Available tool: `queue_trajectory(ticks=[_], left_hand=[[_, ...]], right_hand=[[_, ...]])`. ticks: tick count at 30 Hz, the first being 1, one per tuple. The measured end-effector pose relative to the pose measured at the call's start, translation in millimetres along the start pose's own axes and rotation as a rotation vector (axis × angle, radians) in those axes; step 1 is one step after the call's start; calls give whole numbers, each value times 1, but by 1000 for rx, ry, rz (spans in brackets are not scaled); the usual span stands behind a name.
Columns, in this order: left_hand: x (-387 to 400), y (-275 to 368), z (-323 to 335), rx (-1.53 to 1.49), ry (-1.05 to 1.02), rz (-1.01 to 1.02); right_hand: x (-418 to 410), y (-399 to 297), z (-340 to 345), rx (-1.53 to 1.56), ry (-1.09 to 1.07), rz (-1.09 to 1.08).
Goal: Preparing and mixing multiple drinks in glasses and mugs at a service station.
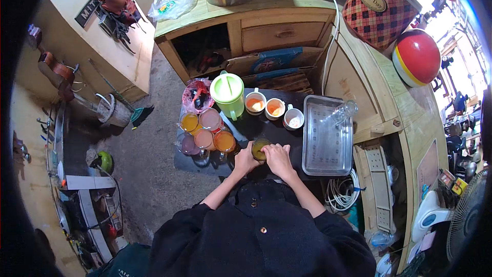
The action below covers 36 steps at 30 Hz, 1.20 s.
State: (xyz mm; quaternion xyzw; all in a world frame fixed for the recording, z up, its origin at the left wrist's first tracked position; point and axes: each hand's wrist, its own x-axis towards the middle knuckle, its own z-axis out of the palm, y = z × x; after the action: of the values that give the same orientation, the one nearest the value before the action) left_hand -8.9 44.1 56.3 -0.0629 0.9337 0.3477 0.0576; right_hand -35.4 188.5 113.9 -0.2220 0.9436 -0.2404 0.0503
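Observation:
My left hand (246,158) is wrapped around the left side of a glass (260,149) of yellow-green liquid at the near edge of a dark table. Over the rim of that glass are the fingers of my right hand (277,157); whether they pinch a stirrer is hidden. To the left stand several glass mugs of coloured drinks, among them an orange one (224,141) and a purple one (188,143). Behind them is a green lidded pitcher (227,92). White cups (255,102) with orange and white contents stand in a row. A glass (346,112) lies tilted in a clear plastic tray (328,169).
A plastic bag with dark and red contents (198,96) sits at the table's back left. A wooden cabinet (282,32) stands behind, with a wooden counter (415,123) at the right. Coiled white cable (343,196) hangs below the tray.

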Motion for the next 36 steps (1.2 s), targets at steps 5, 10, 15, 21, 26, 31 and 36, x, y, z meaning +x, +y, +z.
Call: queue_trajectory(ticks=[5,10,15,21,26,31,36], left_hand=[[-2,-2,6,14,52,1],[-1,2,3,11,14,-7],[0,0,3,4,21,-11],[1,-1,1,11,-11,20],[2,-4,3,-8,-2,65],[3,-2,3,-11,-13,39],[1,-5,5,-11,10,46]], right_hand=[[-2,-6,-1,-56,29,6],[-1,-11,-4,53,90,-19],[1,-3,-4,-1,-60,5],[2,-9,1,-13,29,67],[3,-14,2,25,106,22],[-2,-13,-1,-132,-108,23],[-5,-14,5,-36,68,57]])
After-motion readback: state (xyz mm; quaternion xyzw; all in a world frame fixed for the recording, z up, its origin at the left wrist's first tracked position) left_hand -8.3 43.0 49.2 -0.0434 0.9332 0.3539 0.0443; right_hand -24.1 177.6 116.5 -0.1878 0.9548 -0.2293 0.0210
